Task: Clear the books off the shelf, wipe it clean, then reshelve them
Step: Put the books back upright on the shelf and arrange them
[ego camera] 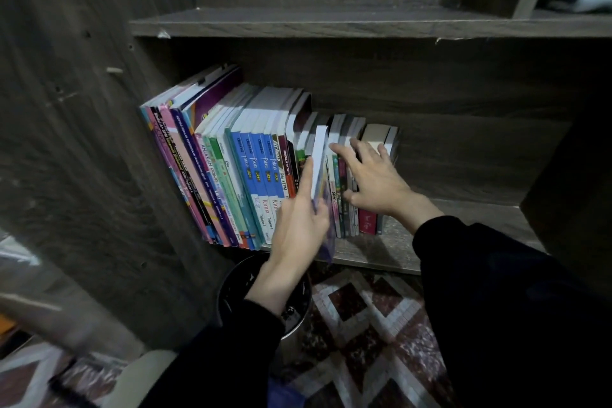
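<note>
Above a dark round bin point(231, 288) on the floor, the left hand point(298, 222) grips a thin purple book point(319, 156), which stands between its neighbours at the front edge of the shelf point(381, 252). The right hand point(374, 175), with fingers spread, rests on the small books point(344, 219) just beside it.

Looks like somebody's home, a study corner or bedroom I'd guess. There's a dark wood-grain laminate bookshelf point(364, 23) with chipped edging, a row of school revision books point(251, 169) at its left end, a diamond-patterned rug point(364, 325) on the near floor, and a small round bin point(228, 288) by the shelf.
</note>
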